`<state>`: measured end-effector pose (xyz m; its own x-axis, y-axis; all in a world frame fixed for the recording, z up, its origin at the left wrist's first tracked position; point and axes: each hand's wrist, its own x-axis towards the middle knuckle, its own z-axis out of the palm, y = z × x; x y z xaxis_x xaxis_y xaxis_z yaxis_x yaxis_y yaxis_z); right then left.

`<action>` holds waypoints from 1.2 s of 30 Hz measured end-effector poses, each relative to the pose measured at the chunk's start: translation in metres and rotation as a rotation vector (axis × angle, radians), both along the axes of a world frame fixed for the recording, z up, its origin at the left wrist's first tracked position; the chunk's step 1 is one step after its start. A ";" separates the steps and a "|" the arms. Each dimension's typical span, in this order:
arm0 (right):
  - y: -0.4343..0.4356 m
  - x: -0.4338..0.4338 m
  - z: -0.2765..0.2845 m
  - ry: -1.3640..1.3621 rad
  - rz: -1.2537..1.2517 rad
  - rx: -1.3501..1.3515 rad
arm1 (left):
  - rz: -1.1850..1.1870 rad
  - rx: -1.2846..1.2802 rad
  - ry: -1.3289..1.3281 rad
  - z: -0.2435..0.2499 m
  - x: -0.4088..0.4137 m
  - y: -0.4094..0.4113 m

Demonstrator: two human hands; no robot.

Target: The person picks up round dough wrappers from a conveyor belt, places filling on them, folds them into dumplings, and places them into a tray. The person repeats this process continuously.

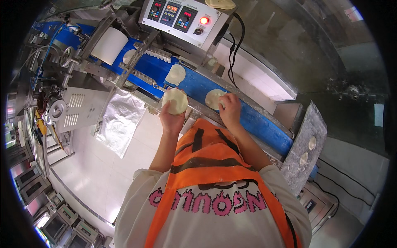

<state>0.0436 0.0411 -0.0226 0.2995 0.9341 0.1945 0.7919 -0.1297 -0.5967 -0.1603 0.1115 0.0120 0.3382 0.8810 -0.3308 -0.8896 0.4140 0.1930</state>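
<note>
My left hand [173, 119] holds a round, flat dough disc [177, 99] at the near edge of the conveyor, its thumb across the top face. Whether more discs lie under that one cannot be seen. On the blue conveyor belt [198, 85] rests a second dough disc [214, 98]. The curled fingertips of my right hand [231, 108] pinch its right edge. Farther up the belt lies another dough disc [176, 74], uneven at its lower rim. One more dough disc [128, 56] sits partly behind a metal crossbar near the white roller [110, 46].
A control box [183, 21] with lit displays and a red lamp stands beyond the belt. Black cables [235, 52] hang beside it. At the belt's right end, a floury board [305, 155] carries two small dough pieces. Silvery sheeting [119, 122] hangs left of me.
</note>
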 end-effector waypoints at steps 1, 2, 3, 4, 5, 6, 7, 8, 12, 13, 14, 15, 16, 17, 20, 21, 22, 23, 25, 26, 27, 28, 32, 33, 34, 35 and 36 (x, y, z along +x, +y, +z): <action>-0.001 0.000 0.000 -0.038 0.094 -0.033 | -0.021 -0.001 -0.002 0.000 0.003 -0.001; 0.001 -0.002 -0.001 -0.053 0.106 -0.039 | -0.043 -0.002 -0.005 0.001 0.005 -0.001; 0.004 -0.006 -0.004 -0.069 0.117 -0.047 | -0.063 -0.005 -0.003 0.003 0.008 -0.001; 0.007 -0.009 -0.004 -0.084 0.127 -0.055 | -0.083 -0.008 -0.001 0.005 0.012 -0.001; 0.009 -0.009 -0.003 -0.100 0.128 -0.078 | -0.104 -0.011 0.001 0.006 0.015 -0.001; 0.014 -0.010 0.000 -0.115 0.132 -0.099 | -0.120 0.011 0.024 0.004 0.016 -0.001; 0.017 -0.010 0.003 -0.130 0.137 -0.121 | -0.132 0.007 0.026 0.004 0.017 -0.001; 0.019 -0.011 0.006 -0.143 0.187 -0.113 | -0.143 0.002 0.029 0.004 0.018 -0.002; 0.024 -0.016 0.012 -0.237 0.346 -0.070 | -0.181 -0.012 0.006 0.003 0.021 -0.002; 0.025 -0.016 0.012 -0.271 0.373 -0.056 | -0.193 -0.013 0.009 0.003 0.021 -0.002; 0.026 -0.015 0.012 -0.213 0.356 -0.026 | -0.203 -0.021 -0.007 0.003 0.022 -0.002; 0.027 -0.012 0.013 -0.156 0.343 0.004 | -0.210 -0.030 -0.023 0.003 0.023 -0.002; 0.028 -0.010 0.014 -0.099 0.328 0.034 | -0.218 -0.038 -0.040 0.003 0.024 -0.003; 0.026 -0.009 0.016 -0.007 0.252 0.075 | -0.234 -0.029 -0.056 0.004 0.025 -0.003; 0.016 -0.014 0.048 0.184 0.159 0.172 | -0.281 -0.011 -0.104 0.010 0.033 -0.004; 0.013 -0.018 0.060 0.189 0.210 0.189 | -0.306 -0.011 -0.120 0.011 0.037 -0.005; 0.011 -0.021 0.070 0.190 0.259 0.209 | -0.334 -0.007 -0.139 0.014 0.042 -0.005; 0.009 -0.023 0.075 0.165 0.250 0.211 | -0.370 -0.004 -0.143 0.017 0.047 -0.007; 0.006 -0.026 0.082 0.115 0.228 0.220 | -0.449 0.007 -0.149 0.024 0.057 -0.011; 0.003 -0.024 0.083 0.213 0.166 0.202 | -0.471 0.051 -0.090 0.027 0.065 -0.014; -0.001 -0.022 0.083 0.310 0.104 0.185 | -0.491 0.096 -0.031 0.030 0.073 -0.017; -0.005 -0.018 0.084 0.407 0.041 0.170 | -0.511 0.142 0.027 0.032 0.080 -0.021; -0.023 0.008 0.080 0.928 -0.219 0.088 | -0.718 0.507 0.403 0.036 0.103 -0.033; -0.029 0.016 0.077 1.025 -0.256 0.100 | -0.702 0.564 0.440 0.038 0.111 -0.038; -0.035 0.023 0.076 1.122 -0.292 0.113 | -0.684 0.621 0.475 0.039 0.118 -0.042; -0.041 0.030 0.077 1.132 -0.296 0.114 | -0.664 0.678 0.510 0.040 0.124 -0.046; -0.047 0.035 0.078 1.144 -0.301 0.114 | -0.677 0.724 0.546 0.041 0.128 -0.049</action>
<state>0.0790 -0.0061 0.0550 0.5574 0.7913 -0.2514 -0.2619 -0.1197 -0.9576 -0.0326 0.0624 0.0528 0.7848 0.6161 -0.0671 -0.2481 0.4116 0.8769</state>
